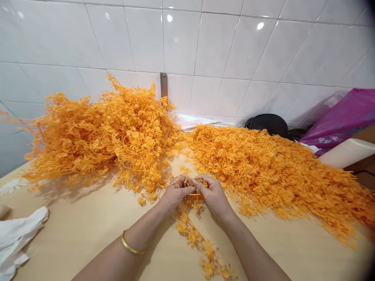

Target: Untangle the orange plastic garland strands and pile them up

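One orange sprig [191, 236], lower centre of frame: left hand [175, 193] and right hand [212, 193] pinched closed on upper end, neither clearly nearer; long axis trailed toward bottom edge, slanting right.

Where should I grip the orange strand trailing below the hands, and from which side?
Probably at mid-length of the orange strand, pinching from above. The left hand and right hand crowd its upper end, the forearms flank both sides, and it seems to lie in a narrow line on the table.
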The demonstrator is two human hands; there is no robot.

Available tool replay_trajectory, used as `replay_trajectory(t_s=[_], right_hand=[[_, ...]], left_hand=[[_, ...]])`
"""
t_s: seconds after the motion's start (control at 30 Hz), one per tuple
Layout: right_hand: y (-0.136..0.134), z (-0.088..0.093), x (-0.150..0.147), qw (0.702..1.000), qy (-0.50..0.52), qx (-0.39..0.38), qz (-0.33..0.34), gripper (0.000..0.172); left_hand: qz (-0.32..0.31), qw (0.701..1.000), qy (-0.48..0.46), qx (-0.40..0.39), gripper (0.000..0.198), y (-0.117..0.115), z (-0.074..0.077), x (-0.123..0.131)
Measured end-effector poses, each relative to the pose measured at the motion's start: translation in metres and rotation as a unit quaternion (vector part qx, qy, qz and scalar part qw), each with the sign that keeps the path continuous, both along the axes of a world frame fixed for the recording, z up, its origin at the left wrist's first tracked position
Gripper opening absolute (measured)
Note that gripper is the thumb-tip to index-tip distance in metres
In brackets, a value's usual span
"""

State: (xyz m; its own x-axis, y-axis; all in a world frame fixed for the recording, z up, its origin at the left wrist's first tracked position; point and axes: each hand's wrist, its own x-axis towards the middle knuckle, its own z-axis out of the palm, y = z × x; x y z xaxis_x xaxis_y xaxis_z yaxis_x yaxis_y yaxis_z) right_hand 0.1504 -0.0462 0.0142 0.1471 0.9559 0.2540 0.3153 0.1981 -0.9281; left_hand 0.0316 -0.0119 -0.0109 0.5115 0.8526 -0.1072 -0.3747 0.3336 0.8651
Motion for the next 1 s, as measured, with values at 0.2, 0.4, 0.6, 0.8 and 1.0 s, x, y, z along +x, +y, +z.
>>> replay_trajectory(t_s=[0.2, 0.4, 0.6, 0.8, 1.0], right_hand=[[-0.005, 0.002, -0.004, 0.983, -0.095, 0.093, -0.128, 0.016], [-0.005, 0.008, -0.006, 0.972, -0.075, 0.109, -0.194, 0.018], [-0.003, 0.024, 0.048, 0.913, 0.073, 0.168, -0.365, 0.023], [-0.016, 0.024, 0.059, 0.902, -0.291, 0.021, -0.319, 0.029], [-0.03, 0.033, 0.054, 0.794, -0.513, 0.0, -0.325, 0.036]], left_hand=[[0.002, 1.0, 0.022, -0.022, 0.03, -0.002, 0.013, 0.003], [-0.023, 1.0, 0.001, -0.018, 0.03, -0.004, 0.017, 0.006], [0.05, 0.997, -0.013, -0.052, 0.036, 0.003, 0.009, -0.007], [0.027, 0.998, -0.05, -0.023, 0.027, 0.009, 0.011, -0.009], [0.009, 1.0, -0.025, -0.01, 0.022, 0.008, 0.01, -0.009]])
